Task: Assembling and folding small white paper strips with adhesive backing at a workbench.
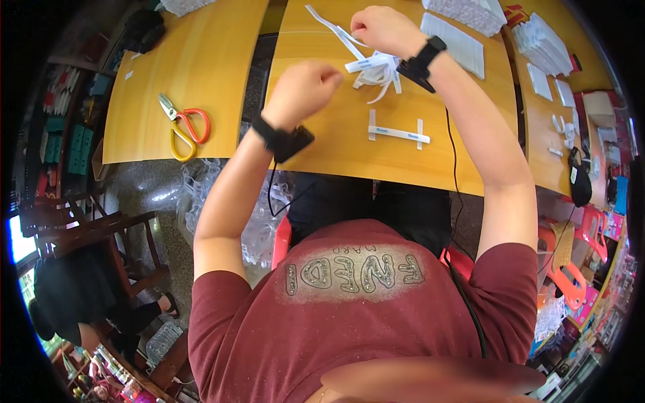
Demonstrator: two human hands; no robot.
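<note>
My left hand (302,93) is raised over the table's near left side, fingers curled closed. Anything in its grip is hidden. Farther off, my right hand (386,31) is also closed, at the upper edge of a loose heap of white strips (377,72). Strip ends pass close to its fingertips, but I cannot make out what it pinches. Nearer to me, one white strip with blue print (398,134) lies flat, with a short pale strip (372,125) and another short pale strip (420,134) crossing its ends.
Scissors (180,127) with one red and one yellow handle lie on the left table (201,54). Stacked white sheets (460,47) stand at the far right of the middle table (322,148). Black wrist devices trail cables. A wooden chair and a person in dark clothes are at lower left.
</note>
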